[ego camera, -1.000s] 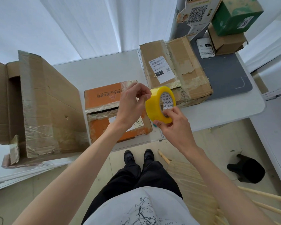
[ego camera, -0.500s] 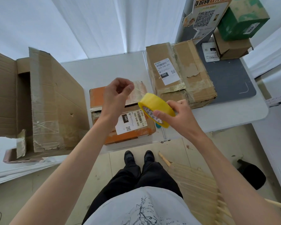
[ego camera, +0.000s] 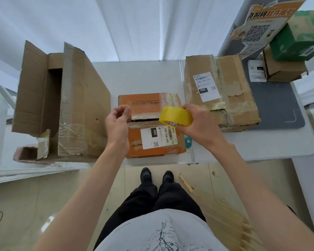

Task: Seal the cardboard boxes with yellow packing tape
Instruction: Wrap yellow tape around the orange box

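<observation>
An orange cardboard box with a white shipping label lies on the white table in front of me, its top seam partly gaping. My right hand grips a roll of yellow packing tape over the box's right side. My left hand hovers over the box's left side, thumb and fingers pinched together on the pulled-out tape end. A thin clear strip of tape stretches between the two hands above the seam.
A big open brown carton stands at the left. A brown taped box lies at the right, partly on a grey mat. Small brown and green boxes are stacked far right. A small teal object lies beside the orange box.
Both hands have dropped down onto the orange box and spread apart. The roll has turned flatter, and more tape has been drawn out between the hands.
</observation>
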Demonstrator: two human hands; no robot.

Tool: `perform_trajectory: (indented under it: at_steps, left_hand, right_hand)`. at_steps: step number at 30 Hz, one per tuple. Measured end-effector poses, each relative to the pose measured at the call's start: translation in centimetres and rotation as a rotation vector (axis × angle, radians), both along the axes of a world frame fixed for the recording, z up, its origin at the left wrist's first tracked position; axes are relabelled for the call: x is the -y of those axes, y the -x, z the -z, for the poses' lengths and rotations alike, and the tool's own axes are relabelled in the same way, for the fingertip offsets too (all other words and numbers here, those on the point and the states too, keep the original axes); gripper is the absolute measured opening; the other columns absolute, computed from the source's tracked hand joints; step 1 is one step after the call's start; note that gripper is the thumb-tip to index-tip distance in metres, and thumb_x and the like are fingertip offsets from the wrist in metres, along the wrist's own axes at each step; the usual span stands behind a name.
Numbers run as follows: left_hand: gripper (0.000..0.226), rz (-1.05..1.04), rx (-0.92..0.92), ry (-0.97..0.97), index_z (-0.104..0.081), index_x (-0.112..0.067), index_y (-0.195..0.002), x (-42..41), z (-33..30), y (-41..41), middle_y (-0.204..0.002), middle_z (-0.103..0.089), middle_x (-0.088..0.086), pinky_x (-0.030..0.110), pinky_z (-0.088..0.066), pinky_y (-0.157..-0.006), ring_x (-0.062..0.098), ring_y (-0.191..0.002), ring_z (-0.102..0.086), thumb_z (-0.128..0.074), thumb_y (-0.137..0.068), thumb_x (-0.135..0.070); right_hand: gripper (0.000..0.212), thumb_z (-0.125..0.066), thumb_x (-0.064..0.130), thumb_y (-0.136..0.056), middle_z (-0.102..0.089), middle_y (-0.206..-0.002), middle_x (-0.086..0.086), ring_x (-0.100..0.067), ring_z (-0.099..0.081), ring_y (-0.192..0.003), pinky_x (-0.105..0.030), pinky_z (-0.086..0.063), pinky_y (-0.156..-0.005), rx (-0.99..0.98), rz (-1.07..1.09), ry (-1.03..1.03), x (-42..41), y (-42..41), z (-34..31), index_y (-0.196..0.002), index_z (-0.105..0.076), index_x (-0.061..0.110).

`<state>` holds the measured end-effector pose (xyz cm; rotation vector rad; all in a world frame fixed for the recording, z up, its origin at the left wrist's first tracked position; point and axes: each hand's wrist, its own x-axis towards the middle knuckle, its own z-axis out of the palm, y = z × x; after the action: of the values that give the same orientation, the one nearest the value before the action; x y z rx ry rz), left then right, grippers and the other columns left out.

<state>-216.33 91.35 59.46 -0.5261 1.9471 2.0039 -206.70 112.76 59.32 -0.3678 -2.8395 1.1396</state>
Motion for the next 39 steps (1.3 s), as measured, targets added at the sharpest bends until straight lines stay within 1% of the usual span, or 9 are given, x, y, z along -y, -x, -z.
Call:
perform_trajectory:
  at_steps: [3,7,9,13,21,27,31,35,39]
  left_hand:
    - [0.004,-0.099,0.059,-0.080,-0.067,-0.015,-0.099,1.1,0.2,0.7,-0.090,-0.064,-0.004,0.021,-0.051,-0.081,0.010,-0.081,-0.056,-0.064,-0.098,-0.014]
    - [0.004,-0.135,0.075,-0.104,-0.067,-0.012,-0.100,2.2,1.0,1.3,-0.088,-0.062,-0.003,0.020,-0.051,-0.077,0.010,-0.079,-0.056,-0.064,-0.098,-0.012]
    - [0.004,-0.156,0.080,-0.092,-0.066,-0.011,-0.102,2.4,1.5,1.5,-0.088,-0.062,-0.002,0.020,-0.051,-0.077,0.009,-0.079,-0.055,-0.064,-0.098,-0.012]
    - [0.007,-0.182,0.111,-0.072,-0.064,-0.009,-0.105,2.5,2.9,1.6,-0.087,-0.061,0.000,0.024,-0.051,-0.082,0.011,-0.081,-0.054,-0.063,-0.099,-0.013]
    - [0.014,-0.209,0.141,0.028,-0.060,-0.012,-0.115,2.7,5.9,3.0,-0.108,-0.065,0.008,0.029,-0.055,-0.092,0.014,-0.093,-0.061,-0.058,-0.103,-0.019]
    - [0.006,-0.240,0.217,0.104,-0.058,-0.022,-0.098,2.7,8.1,3.0,-0.113,-0.069,0.011,0.045,-0.057,-0.096,0.029,-0.105,-0.067,-0.058,-0.103,-0.019]
    - [0.006,-0.252,0.241,0.123,-0.057,-0.022,-0.100,3.0,9.3,3.1,-0.108,-0.067,0.007,0.042,-0.058,-0.093,0.022,-0.097,-0.064,-0.055,-0.104,-0.018]
    - [0.004,-0.243,0.273,0.161,-0.057,-0.021,-0.102,3.2,10.0,3.5,-0.116,-0.067,0.011,0.045,-0.057,-0.096,0.027,-0.108,-0.066,-0.055,-0.104,-0.018]
    - [0.005,-0.244,0.295,0.177,-0.059,-0.019,-0.102,3.8,10.7,3.7,-0.114,-0.068,0.010,0.041,-0.058,-0.090,0.024,-0.104,-0.066,-0.056,-0.103,-0.016]
  right_hand:
    - [0.037,-0.082,0.039,-0.076,-0.059,-0.088,0.006,-0.014,-0.055,-0.079,-0.029,-0.044,-0.063,-0.034,-0.042,0.004,-0.5,1.5,-0.2,-0.100,-0.058,0.024]
    - [0.036,-0.077,0.034,-0.074,-0.055,-0.087,0.018,0.007,-0.053,-0.084,-0.007,-0.038,-0.062,-0.058,-0.103,0.106,-0.4,2.5,-0.5,-0.099,-0.052,0.031]
    - [0.039,-0.074,0.031,-0.071,-0.055,-0.084,0.018,0.006,-0.055,-0.081,-0.009,-0.039,-0.060,-0.066,-0.082,0.089,-0.6,3.1,-0.6,-0.105,-0.053,0.033]
    - [0.044,-0.078,0.013,-0.073,-0.058,-0.096,0.005,-0.022,-0.058,-0.089,-0.034,-0.045,-0.070,-0.021,-0.090,-0.119,-2.7,4.6,-0.2,-0.113,-0.061,0.021]
    - [0.043,-0.079,0.009,-0.078,-0.053,-0.105,-0.007,-0.025,-0.052,-0.086,-0.034,-0.041,-0.067,-0.019,-0.241,-0.167,-2.1,5.5,2.2,-0.112,-0.054,0.016]
    - [0.042,-0.078,0.023,-0.083,-0.050,-0.106,-0.006,-0.022,-0.050,-0.090,-0.038,-0.046,-0.071,0.099,-0.276,-0.193,-1.2,6.1,4.4,-0.119,-0.056,0.017]
    - [0.047,-0.079,0.023,-0.082,-0.053,-0.111,-0.007,-0.023,-0.050,-0.096,-0.035,-0.041,-0.076,0.087,-0.311,-0.160,-1.6,5.9,5.4,-0.121,-0.053,0.023]
    - [0.046,-0.071,0.028,-0.081,-0.052,-0.109,0.000,-0.018,-0.050,-0.094,-0.028,-0.038,-0.070,0.069,-0.282,-0.045,-1.9,5.5,5.8,-0.119,-0.047,0.022]
    - [0.040,-0.075,0.012,-0.087,-0.052,-0.105,-0.001,-0.020,-0.054,-0.090,-0.025,-0.044,-0.065,0.064,-0.271,-0.002,-1.3,5.1,6.0,-0.115,-0.047,0.019]
